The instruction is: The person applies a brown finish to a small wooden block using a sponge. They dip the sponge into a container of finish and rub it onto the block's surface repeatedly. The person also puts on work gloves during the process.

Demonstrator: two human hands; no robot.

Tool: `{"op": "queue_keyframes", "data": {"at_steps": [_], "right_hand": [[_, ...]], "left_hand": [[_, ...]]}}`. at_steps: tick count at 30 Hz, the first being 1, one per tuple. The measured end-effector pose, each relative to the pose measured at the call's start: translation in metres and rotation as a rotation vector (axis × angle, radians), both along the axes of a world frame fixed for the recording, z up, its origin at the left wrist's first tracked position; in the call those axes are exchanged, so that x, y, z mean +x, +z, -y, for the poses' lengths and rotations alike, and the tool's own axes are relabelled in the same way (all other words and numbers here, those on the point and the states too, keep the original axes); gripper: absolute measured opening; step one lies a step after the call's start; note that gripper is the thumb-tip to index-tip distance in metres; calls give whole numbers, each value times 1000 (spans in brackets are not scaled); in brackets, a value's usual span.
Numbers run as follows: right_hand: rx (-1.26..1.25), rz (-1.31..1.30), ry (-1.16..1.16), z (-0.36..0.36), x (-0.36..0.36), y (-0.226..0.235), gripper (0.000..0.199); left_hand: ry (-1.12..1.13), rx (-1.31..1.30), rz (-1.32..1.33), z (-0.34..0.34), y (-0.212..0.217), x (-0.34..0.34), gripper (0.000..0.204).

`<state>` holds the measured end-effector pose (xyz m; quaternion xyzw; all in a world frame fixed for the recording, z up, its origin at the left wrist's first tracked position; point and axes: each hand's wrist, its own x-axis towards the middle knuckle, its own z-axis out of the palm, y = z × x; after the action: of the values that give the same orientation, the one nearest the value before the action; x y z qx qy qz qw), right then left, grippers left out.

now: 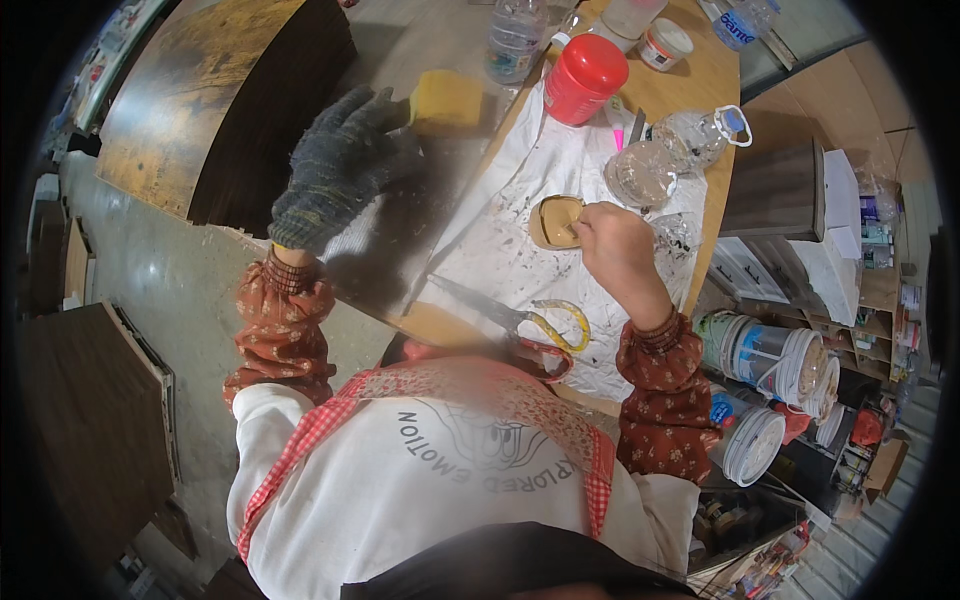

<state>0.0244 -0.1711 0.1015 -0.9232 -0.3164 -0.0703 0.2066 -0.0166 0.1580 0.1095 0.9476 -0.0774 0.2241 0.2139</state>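
Observation:
My left hand (345,165) wears a dark grey knit glove. Its fingers stretch out flat over a dark surface, and the fingertips come close to a yellow sponge-like block (446,100); whether they touch it I cannot tell. Bare and pinched closed, my right hand (617,240) is at the right side of a small tan dish (541,236) holding a brownish substance. What the pinched fingers hold, if anything, is hidden. Scissors (545,325) with yellow and red handles lie nearer to me on the stained white cloth (500,275).
Beyond the dish stand a red-lidded tub (585,78), a small white-lidded jar (665,45) and clear plastic bottles (700,137). A large wooden box-like piece (200,100) is at the far left. Buckets (775,360) crowd the floor at right. A brown panel (95,420) is at lower left.

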Motion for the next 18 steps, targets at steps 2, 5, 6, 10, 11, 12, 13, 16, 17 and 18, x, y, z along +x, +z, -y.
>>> {"op": "queue_keyframes", "data": {"at_steps": [2, 5, 6, 10, 11, 12, 13, 16, 17, 18], "right_hand": [[73, -18, -28, 2, -2, 2, 8], [80, 53, -127, 6, -7, 5, 7], [82, 93, -132, 6, -10, 5, 7], [113, 155, -164, 9, -22, 8, 6], [104, 137, -182, 11, -25, 10, 7], [97, 119, -203, 13, -26, 12, 8], [86, 109, -233, 15, -28, 14, 10], [136, 145, -187, 15, -29, 21, 8], [140, 152, -180, 14, -29, 22, 8], [144, 159, -172, 13, -30, 23, 7]], "left_hand": [[-62, -53, 0, 8, -1, -1, 52], [-108, -43, 30, 7, -7, -6, 46], [-55, 1, 27, 2, -10, -5, 42], [197, 213, 106, -33, -26, -14, 38], [229, 194, 25, -42, -30, -21, 38], [200, 194, 29, -51, -32, -27, 40], [209, 190, -37, -59, -35, -32, 41], [285, 318, -163, -67, -42, -47, 48], [294, 345, -180, -67, -44, -51, 50], [330, 374, -238, -65, -45, -54, 51]]}}
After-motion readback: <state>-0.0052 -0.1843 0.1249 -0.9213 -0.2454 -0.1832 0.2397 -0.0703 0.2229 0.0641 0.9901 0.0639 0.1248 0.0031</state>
